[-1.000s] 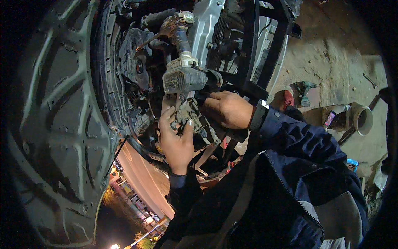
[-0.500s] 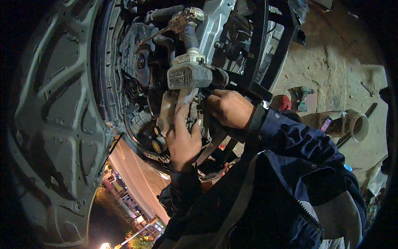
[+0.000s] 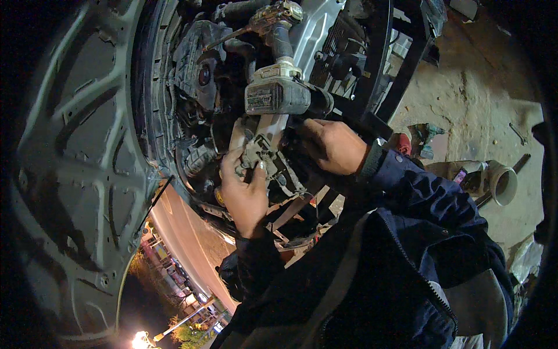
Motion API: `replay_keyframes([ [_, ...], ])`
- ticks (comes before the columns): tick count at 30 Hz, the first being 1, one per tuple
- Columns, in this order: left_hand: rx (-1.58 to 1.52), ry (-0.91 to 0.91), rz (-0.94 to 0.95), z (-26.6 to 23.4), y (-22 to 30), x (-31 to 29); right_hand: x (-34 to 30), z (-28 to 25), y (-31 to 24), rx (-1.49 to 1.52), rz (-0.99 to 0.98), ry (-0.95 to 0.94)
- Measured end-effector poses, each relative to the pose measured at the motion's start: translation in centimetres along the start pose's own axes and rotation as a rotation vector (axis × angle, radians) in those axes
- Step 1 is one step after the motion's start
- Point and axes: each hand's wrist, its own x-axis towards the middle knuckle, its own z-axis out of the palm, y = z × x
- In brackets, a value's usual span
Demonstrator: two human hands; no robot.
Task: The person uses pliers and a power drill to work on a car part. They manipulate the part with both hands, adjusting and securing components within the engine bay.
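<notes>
My left hand (image 3: pixel 245 195) pinches a grimy metal latch (image 3: pixel 260 152) with small levers, its thumb and fingers on either side. This latch sits over the engine bay's front crossmember. To its right, my right hand (image 3: pixel 338 148) is closed, with its fingertips down in a dark gap beside the crossmember. What those fingers grip is hidden. Just beyond both hands, a worn cordless impact driver (image 3: pixel 281 46) lies on the crossmember. Its battery (image 3: pixel 278 96) faces me, and a long bit (image 3: pixel 226 39) points left.
The raised hood (image 3: pixel 75 180) fills the left side. A black frame (image 3: pixel 378 64) edges the engine bay on the right. On the ground at right lie a teal drill (image 3: pixel 429 138), a wrench (image 3: pixel 517 132) and a pale round tube (image 3: pixel 502 182). A lit street (image 3: pixel 192 232) shows lower left.
My left hand has shifted slightly left and down, and the latch now shows tilted in its fingers. My right hand has moved slightly right in view. The impact driver appears higher and further right.
</notes>
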Motion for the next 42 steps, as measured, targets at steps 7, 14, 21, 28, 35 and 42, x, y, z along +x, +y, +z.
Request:
replay_keyframes([
  [7,-0.084,0.023,0.082,0.1,0.7,0.8,-0.5,0.1,-0.3,0.183,-0.024,-0.039],
  [14,-0.101,-0.041,-0.008,1.2,2.3,1.5,-1.5,-1.0,-1.7,0.245,0.199,-0.183],
  [21,0.153,-0.155,0.123,1.2,3.2,0.9,-2.0,-0.3,0.3,0.175,0.115,-0.195],
  [28,0.341,-0.533,0.463,-2.1,3.9,1.9,-2.1,-1.0,2.3,0.41,0.248,-0.278],
  [35,0.14,-0.585,0.335,-2.0,2.3,1.7,-1.6,-1.8,2.6,0.412,0.332,-0.282],
  [42,-0.086,-0.536,0.226,-1.4,0.1,1.0,-1.2,-1.9,2.5,0.451,0.266,-0.338],
])
